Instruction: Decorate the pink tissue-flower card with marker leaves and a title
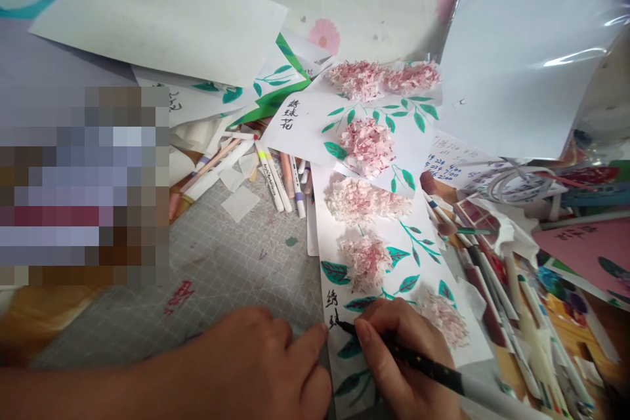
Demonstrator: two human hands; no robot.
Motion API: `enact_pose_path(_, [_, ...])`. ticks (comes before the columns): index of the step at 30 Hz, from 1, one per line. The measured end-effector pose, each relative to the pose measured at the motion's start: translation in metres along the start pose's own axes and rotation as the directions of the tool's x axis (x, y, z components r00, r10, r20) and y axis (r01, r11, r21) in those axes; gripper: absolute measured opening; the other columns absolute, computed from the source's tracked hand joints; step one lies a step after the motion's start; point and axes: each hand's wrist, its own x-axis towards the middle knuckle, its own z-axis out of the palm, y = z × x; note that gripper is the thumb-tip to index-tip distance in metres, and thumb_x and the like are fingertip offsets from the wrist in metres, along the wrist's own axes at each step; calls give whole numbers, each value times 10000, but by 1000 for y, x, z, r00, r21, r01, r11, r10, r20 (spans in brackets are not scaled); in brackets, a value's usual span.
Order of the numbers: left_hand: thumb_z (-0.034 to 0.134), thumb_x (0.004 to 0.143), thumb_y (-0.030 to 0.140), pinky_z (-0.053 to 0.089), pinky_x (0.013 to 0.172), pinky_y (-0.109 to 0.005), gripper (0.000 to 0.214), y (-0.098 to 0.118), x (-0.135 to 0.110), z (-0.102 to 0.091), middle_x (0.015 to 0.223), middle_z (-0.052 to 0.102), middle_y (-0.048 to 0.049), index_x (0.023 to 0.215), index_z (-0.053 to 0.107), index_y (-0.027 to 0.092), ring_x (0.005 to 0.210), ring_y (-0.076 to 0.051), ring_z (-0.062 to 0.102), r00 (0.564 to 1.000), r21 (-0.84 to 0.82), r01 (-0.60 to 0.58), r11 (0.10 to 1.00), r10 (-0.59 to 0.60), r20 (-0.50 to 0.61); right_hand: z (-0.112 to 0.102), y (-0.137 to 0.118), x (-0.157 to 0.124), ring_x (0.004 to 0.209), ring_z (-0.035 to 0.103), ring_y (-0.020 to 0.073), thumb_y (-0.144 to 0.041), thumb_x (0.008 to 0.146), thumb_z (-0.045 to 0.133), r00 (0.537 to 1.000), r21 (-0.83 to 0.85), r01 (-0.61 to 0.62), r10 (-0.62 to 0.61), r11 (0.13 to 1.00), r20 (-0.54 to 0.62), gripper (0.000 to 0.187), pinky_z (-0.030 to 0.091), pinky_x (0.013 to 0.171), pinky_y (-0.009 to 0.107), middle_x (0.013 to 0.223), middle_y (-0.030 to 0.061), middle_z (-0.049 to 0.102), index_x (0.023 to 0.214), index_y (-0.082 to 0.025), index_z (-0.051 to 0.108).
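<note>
My right hand (411,348) is closed around a black brush pen (428,367), whose dark tip touches a white paper sheet (319,236) beside black Chinese characters (333,305). The second character looks partly drawn. My left hand (266,367) rests at that sheet's left edge, index finger stretched out and the others bent, with nothing held in it. Fluffy pink-and-white paper blossoms (365,262) and painted green leaves (408,284) decorate the sheet. Above it lies a similar sheet (305,128) with a pink blossom (367,146) and black lettering (290,115).
A grey cutting mat (211,243) lies under the work. Markers (270,177) and paper scraps (241,202) are scattered beyond it. At right are more pens (492,282), a white cable (522,180) and a pink card (590,249). A clear-wrapped white sheet (522,59) stands behind.
</note>
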Motion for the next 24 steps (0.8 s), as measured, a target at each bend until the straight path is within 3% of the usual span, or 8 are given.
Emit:
enact_pose_path(6, [688, 779, 203, 409, 458, -319, 154, 3, 1, 2, 1034, 731, -46, 817, 539, 215, 581, -200, 634, 998, 30, 65, 997, -65, -9, 0, 0, -2, 501, 589, 112, -209, 925, 569, 997, -11, -56, 55, 998, -51, 204, 474, 487, 208, 587, -29, 615, 725, -218, 534])
enact_pose_path(10, [678, 790, 214, 414, 421, -328, 142, 1, 1, 1, 1074, 731, -40, 846, 547, 220, 554, -202, 628, 1000, 17, 11, 1000, -11, 9, 2, -2, -2, 499, 592, 107, -211, 927, 570, 999, 0, -31, 31, 1000, -19, 200, 466, 487, 203, 583, -35, 614, 730, -220, 539])
enact_pose_path(14, [685, 784, 220, 418, 418, -342, 144, -1, 1, 1, 1070, 733, -39, 843, 552, 221, 557, -211, 632, 999, 35, 32, 999, -32, -5, 3, -3, -2, 504, 584, 112, -243, 931, 563, 993, -21, -84, 82, 996, -83, 220, 465, 501, 218, 588, -34, 616, 715, -221, 528])
enact_pose_path(19, [684, 796, 232, 391, 411, -335, 145, 0, 0, 2, 1062, 732, -32, 834, 543, 225, 529, -192, 611, 1000, 21, -3, 1000, 3, -1, -1, 1, -3, 505, 590, 102, -185, 922, 572, 999, 0, -36, 36, 999, -23, 196, 467, 492, 194, 597, -42, 614, 734, -222, 530])
enact_pose_path(24, [681, 801, 225, 414, 429, -330, 154, 3, 0, 4, 1100, 727, -29, 830, 529, 227, 561, -196, 628, 999, 44, 53, 998, -53, 4, 1, 2, -2, 497, 576, 100, -199, 926, 577, 996, 15, -52, 53, 999, -68, 180, 467, 484, 190, 607, -36, 619, 753, -220, 535])
